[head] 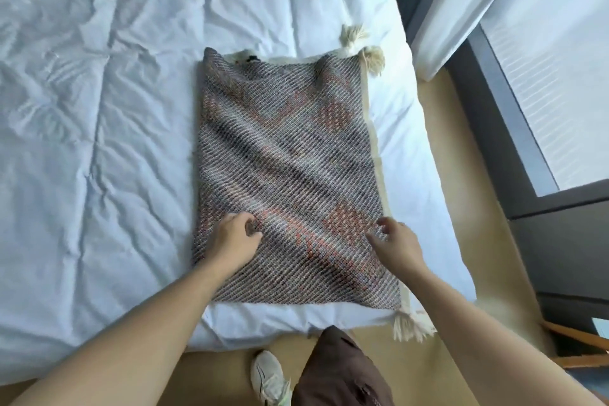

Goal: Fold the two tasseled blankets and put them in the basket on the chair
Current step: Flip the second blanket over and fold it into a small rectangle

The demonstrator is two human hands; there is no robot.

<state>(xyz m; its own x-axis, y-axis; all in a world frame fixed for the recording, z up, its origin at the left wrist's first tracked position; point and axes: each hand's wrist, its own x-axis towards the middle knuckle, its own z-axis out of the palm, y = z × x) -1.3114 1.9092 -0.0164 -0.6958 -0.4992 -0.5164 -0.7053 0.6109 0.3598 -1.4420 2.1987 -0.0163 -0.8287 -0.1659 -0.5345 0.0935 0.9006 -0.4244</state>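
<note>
A woven grey-and-rust tasseled blanket (286, 155) lies folded into a rectangle on the right side of the bed, cream tassels at its far right corner and its near right corner. My left hand (235, 239) rests on its near left part with fingers curled loosely on the fabric. My right hand (397, 242) hovers at the near right edge, fingers spread and bent, holding nothing. Only one blanket shows. The basket is not in view.
The bed (99, 109) carries a wrinkled white duvet. A window with white curtains (461, 3) stands to the right. A wooden chair part (576, 339) shows at the lower right on the tan floor. My shoe and brown trouser leg are below.
</note>
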